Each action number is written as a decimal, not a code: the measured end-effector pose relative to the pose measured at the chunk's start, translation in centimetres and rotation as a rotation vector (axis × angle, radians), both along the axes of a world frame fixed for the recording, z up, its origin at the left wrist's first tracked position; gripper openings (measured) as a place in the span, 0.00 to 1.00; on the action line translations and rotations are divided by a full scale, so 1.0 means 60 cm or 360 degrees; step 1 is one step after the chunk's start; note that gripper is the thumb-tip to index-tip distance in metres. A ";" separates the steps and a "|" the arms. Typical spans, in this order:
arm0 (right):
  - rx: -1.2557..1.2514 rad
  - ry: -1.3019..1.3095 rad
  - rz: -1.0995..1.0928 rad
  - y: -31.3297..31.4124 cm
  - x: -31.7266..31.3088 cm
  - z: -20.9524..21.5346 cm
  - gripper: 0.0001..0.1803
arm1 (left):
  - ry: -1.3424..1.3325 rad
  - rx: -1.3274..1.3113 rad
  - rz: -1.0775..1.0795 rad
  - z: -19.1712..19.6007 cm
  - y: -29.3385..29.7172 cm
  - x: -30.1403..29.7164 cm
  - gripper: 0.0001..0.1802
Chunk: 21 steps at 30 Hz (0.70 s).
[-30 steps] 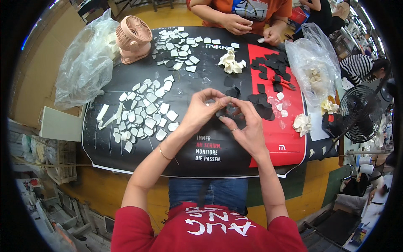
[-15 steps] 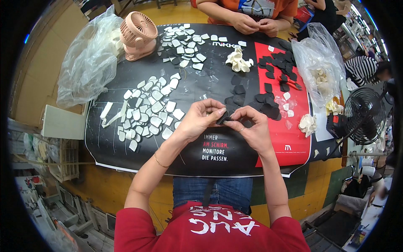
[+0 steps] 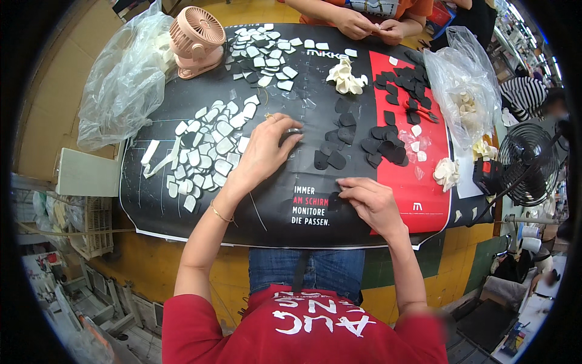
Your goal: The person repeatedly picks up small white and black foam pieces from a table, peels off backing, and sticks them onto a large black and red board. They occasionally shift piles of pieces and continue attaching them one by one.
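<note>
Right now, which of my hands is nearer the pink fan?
Left. The left hand is on your side of the pink fan, to its right; the right hand is farther right and even closer to you.

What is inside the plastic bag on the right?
Inside the plastic bag, some cream-coloured pieces show through; its cloudy folds cover whatever lies deeper, so their number cannot be told.

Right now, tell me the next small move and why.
I'd probably slide the right hand forward to the nearest black piece: it lies just beyond that hand, while the left hand is off beside the white pieces. Whether either hand already holds something is hard to tell.
</note>
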State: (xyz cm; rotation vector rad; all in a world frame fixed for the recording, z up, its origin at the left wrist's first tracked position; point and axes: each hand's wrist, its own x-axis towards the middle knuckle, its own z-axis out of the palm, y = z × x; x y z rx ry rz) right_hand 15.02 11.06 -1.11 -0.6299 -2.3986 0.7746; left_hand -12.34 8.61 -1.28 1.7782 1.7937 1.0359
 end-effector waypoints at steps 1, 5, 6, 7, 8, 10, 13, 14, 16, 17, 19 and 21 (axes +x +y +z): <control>0.0057 0.0001 0.0000 0.003 -0.001 -0.004 0.11 | -0.0009 0.0129 0.0006 -0.003 -0.001 0.002 0.11; 0.0312 -0.0035 -0.0252 0.014 -0.005 0.000 0.11 | 0.0168 0.0318 0.0220 -0.009 -0.021 0.002 0.12; 0.0273 -0.0019 -0.0333 0.016 -0.008 0.002 0.11 | 0.0249 0.0286 0.0237 -0.010 -0.034 0.004 0.12; 0.0231 -0.0002 -0.0416 0.016 -0.011 0.003 0.11 | 0.0280 0.0202 0.0212 -0.012 -0.050 0.007 0.11; 0.0215 0.0012 -0.0434 0.019 -0.016 0.003 0.12 | 0.0404 0.0156 0.0166 -0.014 -0.068 0.011 0.11; 0.0206 -0.0072 -0.0451 0.018 -0.025 0.000 0.13 | 0.0599 0.0191 0.0115 -0.019 -0.094 0.022 0.11; 0.0180 -0.0253 -0.0473 0.018 -0.035 -0.006 0.18 | 0.0702 0.0231 0.0148 -0.020 -0.123 0.012 0.11; 0.0190 -0.0287 -0.0480 0.018 -0.038 -0.007 0.18 | 0.0670 0.0222 0.0167 -0.019 -0.127 0.004 0.09; 0.0260 -0.0306 -0.0495 0.018 -0.043 -0.005 0.18 | 0.0802 0.0214 0.0189 -0.015 -0.129 -0.013 0.07; 0.0320 -0.0292 -0.0508 0.018 -0.046 -0.001 0.17 | 0.0867 0.0209 0.0204 -0.013 -0.128 -0.021 0.07; 0.0430 -0.0220 -0.0475 0.020 -0.056 0.008 0.16 | 0.1069 0.0233 0.0279 -0.008 -0.119 -0.033 0.05; 0.0527 -0.0105 -0.0385 0.025 -0.080 0.013 0.16 | 0.1134 0.0223 0.0435 -0.004 -0.104 -0.038 0.09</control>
